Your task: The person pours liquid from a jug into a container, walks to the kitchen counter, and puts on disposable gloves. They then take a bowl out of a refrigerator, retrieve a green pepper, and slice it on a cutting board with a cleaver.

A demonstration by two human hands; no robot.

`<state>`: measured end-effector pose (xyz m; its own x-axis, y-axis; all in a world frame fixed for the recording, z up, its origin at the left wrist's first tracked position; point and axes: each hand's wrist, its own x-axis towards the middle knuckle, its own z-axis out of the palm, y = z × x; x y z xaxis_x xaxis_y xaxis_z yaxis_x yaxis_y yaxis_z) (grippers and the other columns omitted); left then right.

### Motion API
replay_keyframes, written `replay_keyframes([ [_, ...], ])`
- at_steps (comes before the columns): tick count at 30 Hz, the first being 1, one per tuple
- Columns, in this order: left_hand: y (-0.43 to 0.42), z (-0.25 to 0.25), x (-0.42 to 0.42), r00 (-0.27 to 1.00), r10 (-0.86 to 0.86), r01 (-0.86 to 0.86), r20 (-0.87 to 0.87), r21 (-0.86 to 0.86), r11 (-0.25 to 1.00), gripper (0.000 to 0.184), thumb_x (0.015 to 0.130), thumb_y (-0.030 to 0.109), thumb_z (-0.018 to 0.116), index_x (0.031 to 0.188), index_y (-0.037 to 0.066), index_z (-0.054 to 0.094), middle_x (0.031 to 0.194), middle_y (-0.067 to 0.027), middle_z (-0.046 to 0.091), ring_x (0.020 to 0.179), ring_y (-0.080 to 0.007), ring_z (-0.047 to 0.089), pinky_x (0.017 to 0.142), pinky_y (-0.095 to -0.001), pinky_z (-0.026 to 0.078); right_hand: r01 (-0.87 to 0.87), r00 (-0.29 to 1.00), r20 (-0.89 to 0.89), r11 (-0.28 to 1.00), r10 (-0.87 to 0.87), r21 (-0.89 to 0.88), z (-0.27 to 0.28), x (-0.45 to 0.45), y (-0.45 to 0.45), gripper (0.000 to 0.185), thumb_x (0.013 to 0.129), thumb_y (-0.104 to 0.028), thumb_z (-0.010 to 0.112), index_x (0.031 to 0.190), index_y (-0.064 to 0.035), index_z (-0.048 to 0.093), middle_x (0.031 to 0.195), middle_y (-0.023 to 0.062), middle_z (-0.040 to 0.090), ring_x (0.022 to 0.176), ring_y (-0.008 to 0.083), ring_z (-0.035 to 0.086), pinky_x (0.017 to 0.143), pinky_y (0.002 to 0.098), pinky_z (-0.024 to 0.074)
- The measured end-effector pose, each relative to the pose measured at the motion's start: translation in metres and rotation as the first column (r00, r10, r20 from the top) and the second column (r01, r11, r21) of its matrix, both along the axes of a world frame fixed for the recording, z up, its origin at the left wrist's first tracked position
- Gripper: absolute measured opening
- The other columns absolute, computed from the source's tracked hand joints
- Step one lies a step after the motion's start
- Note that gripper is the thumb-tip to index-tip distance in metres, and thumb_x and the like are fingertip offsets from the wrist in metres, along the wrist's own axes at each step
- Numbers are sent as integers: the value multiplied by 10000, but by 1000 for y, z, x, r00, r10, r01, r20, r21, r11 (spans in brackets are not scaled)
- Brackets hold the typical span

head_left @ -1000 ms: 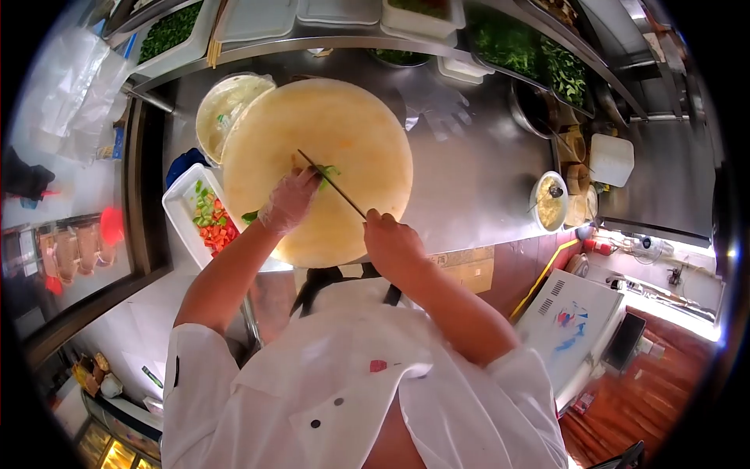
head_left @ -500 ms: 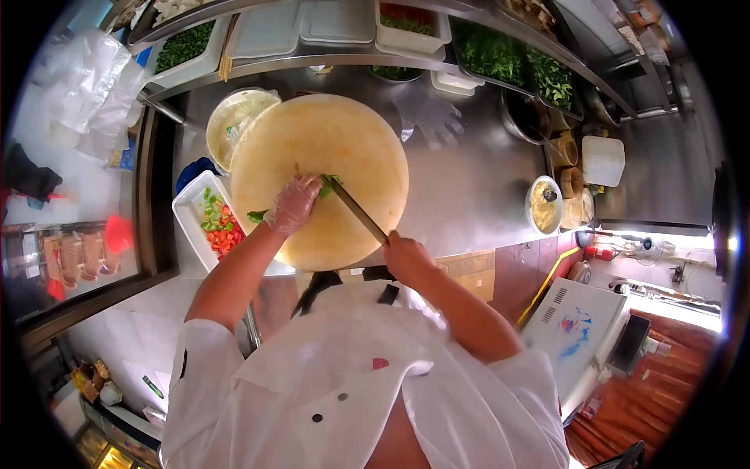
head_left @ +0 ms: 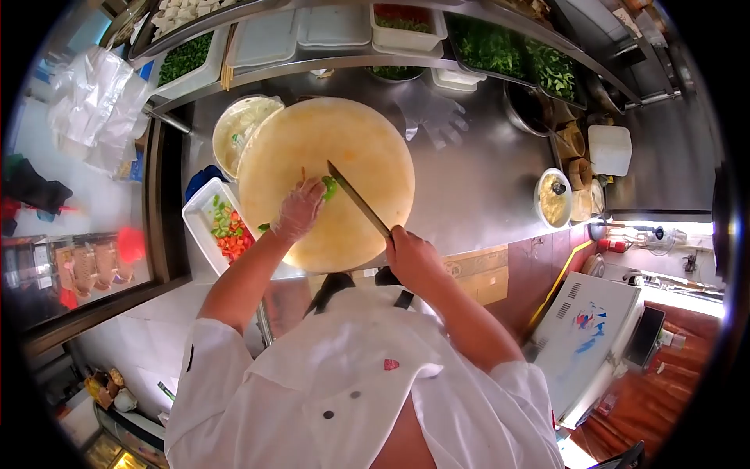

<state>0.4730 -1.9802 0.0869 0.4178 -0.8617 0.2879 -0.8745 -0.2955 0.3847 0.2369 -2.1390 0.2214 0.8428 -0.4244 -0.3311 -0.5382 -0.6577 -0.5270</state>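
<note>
A thick round chopping board [head_left: 351, 129] lies before me on the steel counter. On it, my left hand [head_left: 301, 209], in a clear plastic glove, is closed with fingers bent over a piece of green pepper [head_left: 330, 187]. Most of the pepper is hidden under the glove; another bit of green shows beside the wrist. My right hand [head_left: 412, 256], bare, grips the handle of a kitchen knife [head_left: 359, 200]. Its blade slants up and left across the board, a little apart from the pepper. A small orange-brown sliver lies just beyond the left fingertips.
At the board's left stands a white tray [head_left: 201, 216] of diced red and green pepper. A round tub [head_left: 228, 129] sits behind it. A loose plastic glove [head_left: 437, 117] lies on the counter, and a white bowl [head_left: 541, 211] stands right. A shelf [head_left: 281, 70] with containers crosses the back.
The knife blade has moved away from the green pepper, to the right. My left hand still holds the pepper. The whole view has shifted slightly.
</note>
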Motion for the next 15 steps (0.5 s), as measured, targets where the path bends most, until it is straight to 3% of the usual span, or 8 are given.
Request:
replay_keyframes([
  [7,-2,0,1,995,-13,9,97,39,999,296,843,105,647,1132,53,610,1199,-95,580,928,-309,609,663,-423,542,-149,972,-195,986,133,-70,8,35,7,201,1019,-233,473,1020,-32,486,913,187,651,825,405,684,722,504,557],
  [15,-4,5,4,989,-70,61,129,75,995,346,840,103,627,1182,50,616,1194,-102,585,965,-306,601,730,-423,537,-168,944,-293,985,151,-34,1,52,0,176,1009,-198,471,1034,-26,499,944,205,658,873,408,684,752,503,562],
])
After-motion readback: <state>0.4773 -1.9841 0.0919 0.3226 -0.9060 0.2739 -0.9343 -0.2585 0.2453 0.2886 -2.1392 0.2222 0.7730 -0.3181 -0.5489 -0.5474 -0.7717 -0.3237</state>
